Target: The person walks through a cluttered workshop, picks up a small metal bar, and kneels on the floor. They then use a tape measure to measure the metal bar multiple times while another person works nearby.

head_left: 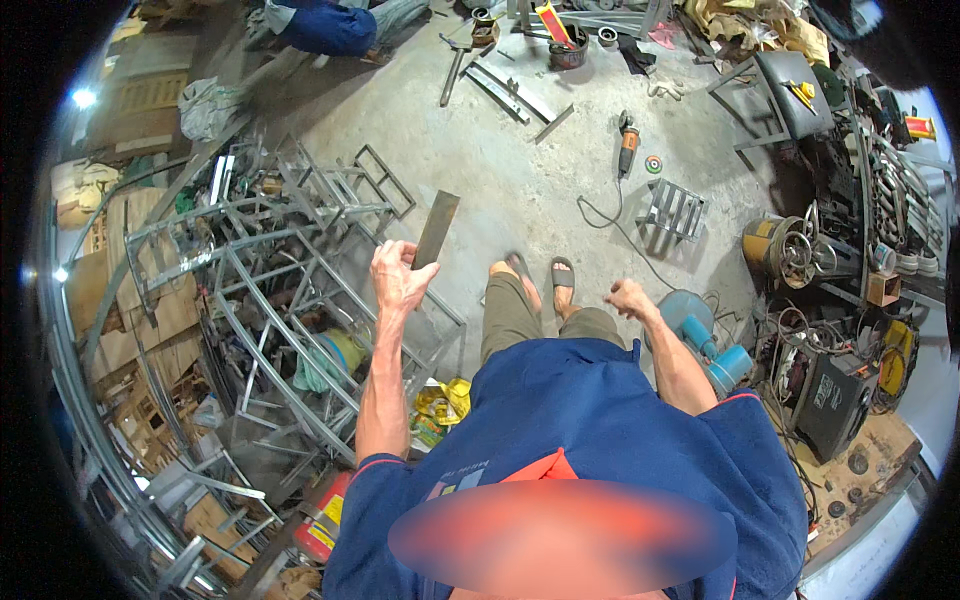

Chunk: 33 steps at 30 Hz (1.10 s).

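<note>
My left hand [398, 278] is raised at the left, its fingers and thumb closed round the lower end of a flat metal bar [437, 230]. The bar points up and slightly right, clear of the floor. Off to the right side of my body, my right hand [628, 298] hangs with its fingers curled in, and nothing shows in it. Nearest to that hand are a blue machine [728, 368] and a small slatted metal frame [676, 210]. An orange and black angle grinder [627, 150] lies farther out on the floor, beside a round disc [653, 164].
Tangled metal frames [290, 260] fill the left side. The grinder's cord [600, 222] curves over the concrete floor [480, 150]. A stool [790, 95], a drum [768, 243] and a black boxy machine [835, 405] stand at the right. Another person [330, 25] is at the far left.
</note>
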Available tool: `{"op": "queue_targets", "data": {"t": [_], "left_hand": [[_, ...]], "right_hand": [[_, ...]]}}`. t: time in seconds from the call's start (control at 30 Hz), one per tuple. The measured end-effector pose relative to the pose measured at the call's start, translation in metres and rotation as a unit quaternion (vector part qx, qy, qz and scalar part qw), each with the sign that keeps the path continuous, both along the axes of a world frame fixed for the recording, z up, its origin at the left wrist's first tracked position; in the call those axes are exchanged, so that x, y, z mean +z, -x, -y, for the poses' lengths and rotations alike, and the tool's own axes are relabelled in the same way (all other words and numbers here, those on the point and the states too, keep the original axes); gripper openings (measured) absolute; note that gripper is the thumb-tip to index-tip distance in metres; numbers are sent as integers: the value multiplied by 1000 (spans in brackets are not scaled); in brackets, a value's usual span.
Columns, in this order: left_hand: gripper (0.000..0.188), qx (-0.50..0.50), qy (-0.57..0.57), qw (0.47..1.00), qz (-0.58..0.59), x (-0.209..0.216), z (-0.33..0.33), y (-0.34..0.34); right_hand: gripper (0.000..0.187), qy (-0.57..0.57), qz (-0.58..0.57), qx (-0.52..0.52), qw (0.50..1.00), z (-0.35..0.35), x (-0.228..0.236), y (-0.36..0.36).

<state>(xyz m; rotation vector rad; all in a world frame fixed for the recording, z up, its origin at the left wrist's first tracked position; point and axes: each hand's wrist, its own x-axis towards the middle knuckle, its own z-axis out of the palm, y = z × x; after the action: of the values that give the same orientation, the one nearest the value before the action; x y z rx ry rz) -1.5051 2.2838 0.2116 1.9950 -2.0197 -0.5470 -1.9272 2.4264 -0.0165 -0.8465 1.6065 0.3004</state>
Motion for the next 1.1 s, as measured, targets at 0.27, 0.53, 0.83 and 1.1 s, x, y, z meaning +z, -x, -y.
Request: {"op": "queue_targets", "data": {"t": [0.27, 0.53, 0.83, 1.1], "left_hand": [[49, 48, -201, 978, -4, -149, 233, -44], [42, -41, -195, 977, 74, -449, 444, -68], [39, -154, -128, 977, 69, -761, 557, -77], [46, 62, -382, 838, -383, -878, 566, -96]], "right_hand": [[46, 38, -72, 40, 996, 83, -11, -81], [30, 248, -98, -116, 957, 321, -55, -132], [38, 240, 4, -22, 970, 523, -320, -144], [37, 400, 53, -21, 915, 603, -390, -151]]}}
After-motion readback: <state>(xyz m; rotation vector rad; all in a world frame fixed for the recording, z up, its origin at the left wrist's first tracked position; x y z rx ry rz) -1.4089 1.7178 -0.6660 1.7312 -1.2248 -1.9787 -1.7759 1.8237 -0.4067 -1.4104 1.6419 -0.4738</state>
